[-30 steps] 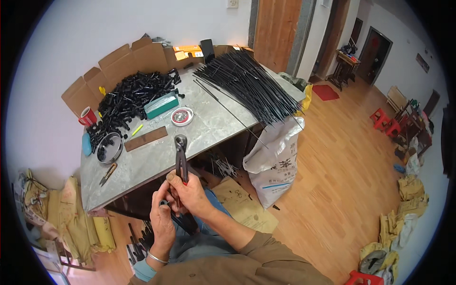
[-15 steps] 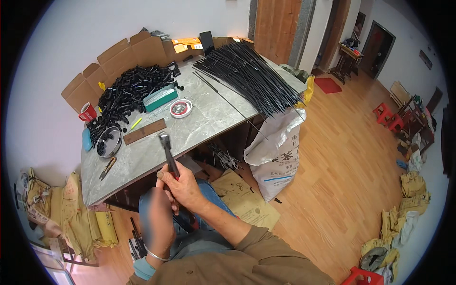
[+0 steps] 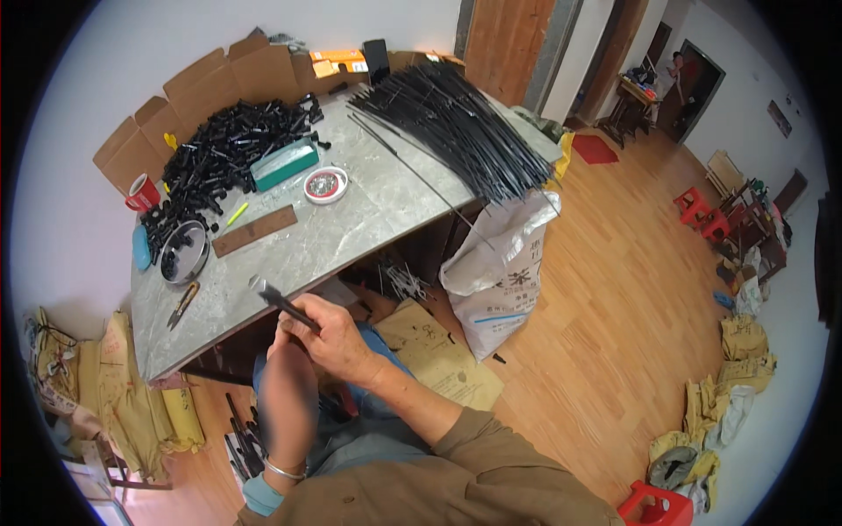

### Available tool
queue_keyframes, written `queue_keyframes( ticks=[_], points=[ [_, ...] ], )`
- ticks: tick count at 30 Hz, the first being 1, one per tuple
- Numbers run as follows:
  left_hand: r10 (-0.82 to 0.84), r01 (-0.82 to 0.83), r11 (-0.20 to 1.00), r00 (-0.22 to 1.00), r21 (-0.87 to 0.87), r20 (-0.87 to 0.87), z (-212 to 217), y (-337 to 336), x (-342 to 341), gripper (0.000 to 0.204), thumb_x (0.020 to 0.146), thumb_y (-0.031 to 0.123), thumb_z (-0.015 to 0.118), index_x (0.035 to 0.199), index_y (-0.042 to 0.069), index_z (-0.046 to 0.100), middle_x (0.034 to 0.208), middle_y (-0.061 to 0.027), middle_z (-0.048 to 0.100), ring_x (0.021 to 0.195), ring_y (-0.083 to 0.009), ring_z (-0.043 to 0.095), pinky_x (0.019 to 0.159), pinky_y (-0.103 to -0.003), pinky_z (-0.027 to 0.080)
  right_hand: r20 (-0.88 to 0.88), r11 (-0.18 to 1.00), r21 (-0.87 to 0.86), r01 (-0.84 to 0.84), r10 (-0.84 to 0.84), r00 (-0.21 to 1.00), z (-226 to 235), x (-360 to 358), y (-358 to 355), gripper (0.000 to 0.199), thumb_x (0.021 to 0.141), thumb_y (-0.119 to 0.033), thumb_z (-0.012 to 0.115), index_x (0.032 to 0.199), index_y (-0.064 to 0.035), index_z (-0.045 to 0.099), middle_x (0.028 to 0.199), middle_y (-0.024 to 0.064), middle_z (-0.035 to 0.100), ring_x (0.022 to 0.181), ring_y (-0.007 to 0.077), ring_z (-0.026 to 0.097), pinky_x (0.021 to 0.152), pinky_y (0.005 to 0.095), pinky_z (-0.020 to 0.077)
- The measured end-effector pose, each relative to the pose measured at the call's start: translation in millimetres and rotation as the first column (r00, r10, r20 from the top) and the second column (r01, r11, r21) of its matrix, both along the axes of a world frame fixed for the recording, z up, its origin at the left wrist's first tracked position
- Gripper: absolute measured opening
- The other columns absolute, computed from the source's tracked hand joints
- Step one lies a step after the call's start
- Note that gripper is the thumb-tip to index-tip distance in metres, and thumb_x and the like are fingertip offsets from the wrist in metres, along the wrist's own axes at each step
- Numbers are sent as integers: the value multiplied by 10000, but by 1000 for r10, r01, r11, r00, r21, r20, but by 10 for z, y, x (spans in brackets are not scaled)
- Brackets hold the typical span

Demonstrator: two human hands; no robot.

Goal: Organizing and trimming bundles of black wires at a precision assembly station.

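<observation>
My right hand (image 3: 331,337) is closed around a dark tube-like piece (image 3: 288,307), whose shiny, pale end points up and left over the table's near edge. Just below it, my left hand (image 3: 288,394) meets the right at the fingertips. It looks closed, but part of it is blurred and what it holds is hidden. On the grey marbled table (image 3: 351,230), nearest to the hands, lie a brown flat bar (image 3: 256,231) and thread snips (image 3: 183,304). A metal bowl (image 3: 200,265) with small black pieces stands beyond the snips.
A heap of black fittings (image 3: 237,145) lies by a green box (image 3: 285,167), a round dish (image 3: 325,186) and a red cup (image 3: 142,193). Long black rods (image 3: 456,131) overhang the table's right side above a white sack (image 3: 495,289). Cardboard (image 3: 200,88) lines the back.
Both hands have shifted slightly left in the picture. The dark piece has tilted from nearly upright to leaning left, its shiny end lower. The whole view has also moved slightly.
</observation>
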State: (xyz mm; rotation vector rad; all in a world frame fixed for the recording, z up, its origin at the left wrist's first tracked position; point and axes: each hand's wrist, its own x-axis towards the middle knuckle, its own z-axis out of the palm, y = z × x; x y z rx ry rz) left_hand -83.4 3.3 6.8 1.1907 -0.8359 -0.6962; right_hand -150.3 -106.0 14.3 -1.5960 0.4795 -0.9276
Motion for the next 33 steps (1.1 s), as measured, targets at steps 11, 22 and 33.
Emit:
queue_keyframes(
  ticks=[11, 22, 33],
  points=[
    [11, -8, 999, 998, 51, -60, -135, -147, 296, 692, 967, 567, 352, 1349, -2, 449, 933, 1, 472, 705, -64, 460, 563, -192, 386, 50, 948, 317, -35, 20, 999, -287, 84, -70, 186, 971, -202, 530, 958, -16, 537, 719, -7, 536, 639, 75, 521, 534, 227, 435],
    [51, -48, 995, 998, 86, -41, -155, -97, 421, 654, 995, 544, 264, 1277, 7, 509, 926, -5, 529, 687, -59, 426, 590, -199, 361, 56, 861, 461, -214, 213, 975, -211, 247, 216, 136, 965, -160, 530, 973, -25, 540, 693, 1, 506, 591, 72, 488, 528, 234, 440],
    [88, -83, 992, 995, 100, -48, -236, 29, 586, 611, 1007, 514, 269, 1285, 26, 509, 1054, -21, 563, 792, -63, 457, 626, -196, 367, 31, 879, 424, -219, 227, 973, -261, 419, 312, 94, 946, -111, 541, 962, -20, 558, 678, -13, 510, 578, 56, 464, 507, 236, 410]
  ],
)
